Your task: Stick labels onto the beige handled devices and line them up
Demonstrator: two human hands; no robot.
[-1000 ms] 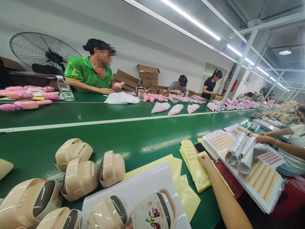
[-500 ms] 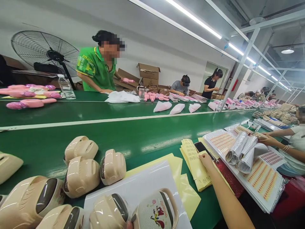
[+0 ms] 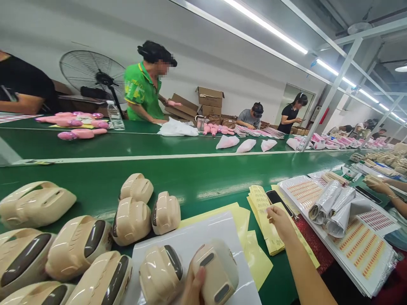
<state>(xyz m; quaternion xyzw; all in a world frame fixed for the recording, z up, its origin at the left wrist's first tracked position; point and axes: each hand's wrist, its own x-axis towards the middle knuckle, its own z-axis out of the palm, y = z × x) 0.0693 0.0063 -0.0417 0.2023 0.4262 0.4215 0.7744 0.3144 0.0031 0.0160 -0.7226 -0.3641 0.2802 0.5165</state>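
Observation:
My left hand [image 3: 193,283] grips a beige portable speaker [image 3: 218,271] at the bottom centre, thumb on its side. The speaker's underside faces up, showing two dark oblong feet. Close by on its left, another beige speaker [image 3: 160,273] rests on a white glossy sheet [image 3: 222,228]. My right hand [image 3: 280,220] hovers over a folded stack of yellow label sheets [image 3: 262,212], with thumb and fingertips pinched together. Whatever is in that pinch is too small to make out.
Several beige speakers [image 3: 78,245] crowd the left of the green table [image 3: 203,173]. A phone [image 3: 278,199] and stacked sticker sheets [image 3: 356,245] with silvery rolls [image 3: 330,203] lie at right. Across the table stand co-workers, including one in a green shirt [image 3: 140,91].
The speaker in my left hand has turned from its printed front to its footed underside, and the hand has come into view. My right fingers have lifted slightly off the label sheets. The view has shifted left.

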